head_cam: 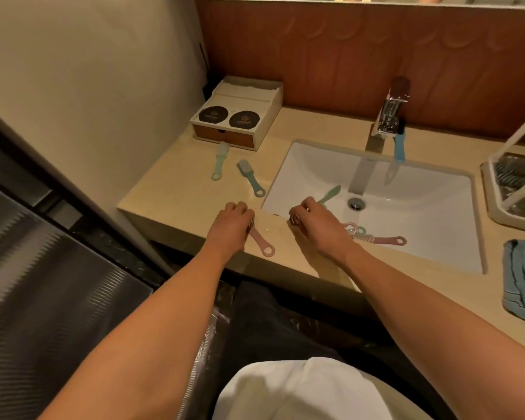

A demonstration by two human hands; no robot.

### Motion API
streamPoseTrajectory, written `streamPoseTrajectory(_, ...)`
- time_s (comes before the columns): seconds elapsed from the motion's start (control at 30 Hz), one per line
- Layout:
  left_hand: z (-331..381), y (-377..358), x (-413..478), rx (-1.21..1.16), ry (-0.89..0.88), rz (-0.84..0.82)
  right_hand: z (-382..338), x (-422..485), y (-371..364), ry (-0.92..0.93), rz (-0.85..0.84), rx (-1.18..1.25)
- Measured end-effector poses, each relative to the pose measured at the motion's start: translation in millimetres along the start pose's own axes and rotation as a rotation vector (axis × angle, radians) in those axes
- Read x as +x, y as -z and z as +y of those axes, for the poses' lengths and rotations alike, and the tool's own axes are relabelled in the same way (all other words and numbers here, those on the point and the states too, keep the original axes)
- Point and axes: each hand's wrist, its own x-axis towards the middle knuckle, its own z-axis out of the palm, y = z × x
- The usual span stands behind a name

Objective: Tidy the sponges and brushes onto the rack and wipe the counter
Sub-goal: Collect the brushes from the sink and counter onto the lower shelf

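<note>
while a blue cloth lies on the counter | left hand grips a pink brush by its head | right hand clasps a green brush over the sink

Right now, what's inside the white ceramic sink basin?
Chrome drain, a pink plastic brush, more looped handles. The right hand grips a green plastic brush there, hiding its middle and parts of those handles.

Probably a hotel bathroom: washbasin, faucet, mirror edge, amenity box.
</note>
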Motion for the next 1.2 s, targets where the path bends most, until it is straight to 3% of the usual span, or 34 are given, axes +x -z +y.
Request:
streamPoseTrajectory(0.3,33.2,8.6,18.3,0.162,-0.146,0.186,34.1,-17.1,19.9,-0.097,0.017,-0.049)
streamPoseTrajectory(0.67,143.0,21.3,80.4,0.130,-0.269,0.141,110.8,-80.4,66.4,-0.338,0.147,-0.108)
streamPoseTrajectory(0.9,217.5,36.7,132.3,0.071,-0.243,0.225,171.9,-128.2,102.8,-0.523,0.208,-0.176)
streamPoseTrajectory(1.2,305.6,38.6,176.1,0.006,-0.366,0.234,229.9,-166.9,129.4,-0.704,0.270,-0.202)
